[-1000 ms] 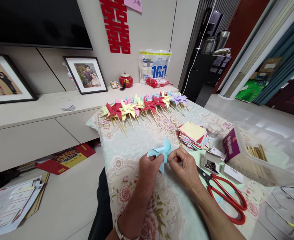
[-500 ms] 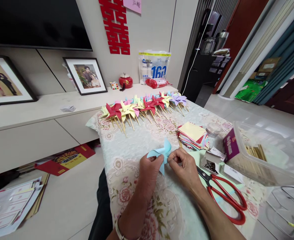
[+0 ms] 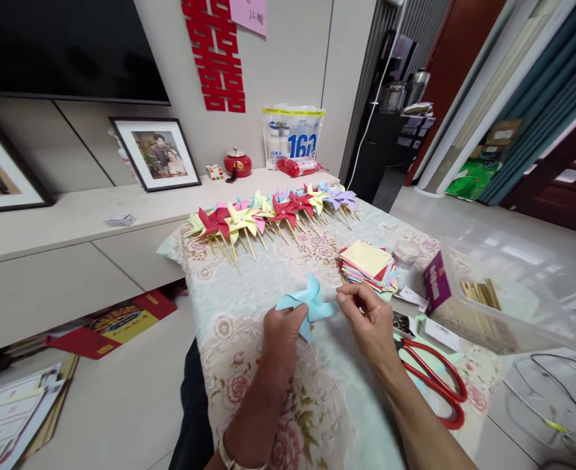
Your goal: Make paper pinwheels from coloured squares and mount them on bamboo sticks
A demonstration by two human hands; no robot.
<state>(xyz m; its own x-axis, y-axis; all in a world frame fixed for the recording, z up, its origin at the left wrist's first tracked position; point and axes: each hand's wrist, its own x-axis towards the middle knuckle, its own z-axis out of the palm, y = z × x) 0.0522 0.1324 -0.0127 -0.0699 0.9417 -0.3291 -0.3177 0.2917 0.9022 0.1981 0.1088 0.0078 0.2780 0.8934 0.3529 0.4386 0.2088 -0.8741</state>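
The left hand (image 3: 282,329) pinched the light-blue folded-paper pinwheel (image 3: 306,302) at its centre, keeping the blades gathered; the right hand (image 3: 370,320) pinched something tiny (too small to identify) beside it. Beyond the pinwheel lay finished paper pinwheels on sticks (image 3: 272,215), rowed on the floral-clothed surface (image 3: 248,287).

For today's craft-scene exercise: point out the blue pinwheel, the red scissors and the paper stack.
blue pinwheel (image 3: 308,301), head view, on its folded centre.
red scissors (image 3: 439,382), head view, on the handle loops.
paper stack (image 3: 367,259), head view, on the yellow top sheet.
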